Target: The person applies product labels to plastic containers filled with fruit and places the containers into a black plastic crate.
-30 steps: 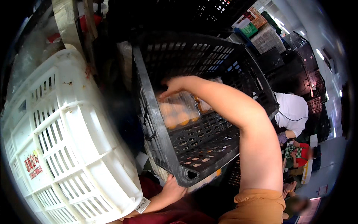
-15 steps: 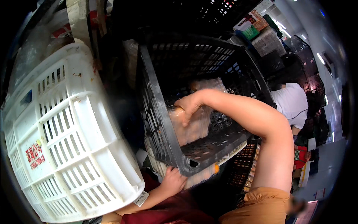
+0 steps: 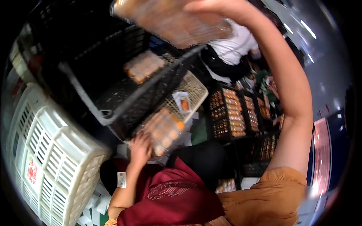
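Observation:
My right hand (image 3: 211,6) is raised at the top, closed on the edge of a clear egg carton (image 3: 169,22). That carton is blurred by motion and partly cut off by the frame. My left hand (image 3: 141,147) is low in front of me, its fingers bent over the left end of another clear egg carton (image 3: 164,130) with rows of tan, egg-like rounds. This second carton lies on an upturned-looking beige crate (image 3: 196,90). Inside the black crate (image 3: 124,109) sits one more clear carton (image 3: 145,66). My left thumb is hidden.
A white slatted crate (image 3: 56,162) stands at my left. Stacked black crates of packed cartons (image 3: 233,113) are at the right. A person in a white shirt (image 3: 235,43) bends over beyond, with another person in green (image 3: 264,81) nearby. A small printed card (image 3: 183,102) lies on the beige crate.
My right hand has lifted a carton out of the black crate, up and away. The view has swung to the right. My left hand now reaches over the end of the lower carton.

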`<state>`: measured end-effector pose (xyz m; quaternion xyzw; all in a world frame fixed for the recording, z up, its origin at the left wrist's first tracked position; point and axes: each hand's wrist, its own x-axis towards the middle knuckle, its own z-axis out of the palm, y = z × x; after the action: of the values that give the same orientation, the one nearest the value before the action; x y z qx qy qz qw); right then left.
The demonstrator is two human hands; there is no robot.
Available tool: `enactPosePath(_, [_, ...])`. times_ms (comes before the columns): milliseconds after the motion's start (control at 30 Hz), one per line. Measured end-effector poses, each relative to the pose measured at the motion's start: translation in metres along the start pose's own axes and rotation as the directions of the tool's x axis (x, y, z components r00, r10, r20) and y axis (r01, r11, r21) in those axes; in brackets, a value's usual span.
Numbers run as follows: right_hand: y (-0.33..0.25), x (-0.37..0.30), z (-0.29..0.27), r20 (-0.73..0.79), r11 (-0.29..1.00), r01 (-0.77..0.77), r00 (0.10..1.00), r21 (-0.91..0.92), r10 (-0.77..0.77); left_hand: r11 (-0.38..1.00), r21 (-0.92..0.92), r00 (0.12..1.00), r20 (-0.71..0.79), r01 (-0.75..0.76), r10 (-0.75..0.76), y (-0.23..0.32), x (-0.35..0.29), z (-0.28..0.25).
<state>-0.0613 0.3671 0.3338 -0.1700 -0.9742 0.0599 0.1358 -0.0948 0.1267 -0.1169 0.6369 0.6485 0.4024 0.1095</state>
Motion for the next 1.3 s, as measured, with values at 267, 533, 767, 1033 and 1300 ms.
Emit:
enactPosePath(267, [-0.011,-0.246,0.006,-0.128,0.437,-0.212,0.768,0.874,0.627,0.882,-0.446,0.988,0.037,0.151,-0.150,0.057,0.007,-0.037])
enactPosePath(533, [-0.023,-0.419,0.179,0.393,-0.531,0.007,0.664,0.848,0.636,0.455,-0.842,0.920,0.375,0.288,0.110,0.168,0.003,-0.069])
enactPosePath(767, [-0.040,-0.462,0.224,0.428,-0.623,0.088,0.651,0.777,0.626,0.467,-0.823,0.857,0.464,0.323,0.226,0.208,-0.017,-0.049])
enactPosePath(1033, [-0.025,-0.499,0.249,0.424,-0.685,0.139,0.692,0.715,0.584,0.653,-0.750,0.889,0.365,0.105,0.276,0.234,-0.023,-0.035])
enactPosePath(1300, [-0.033,-0.500,0.249,0.373,-0.674,0.181,0.717,0.716,0.589,0.558,-0.727,0.816,0.560,0.401,0.144,0.242,-0.021,-0.040])
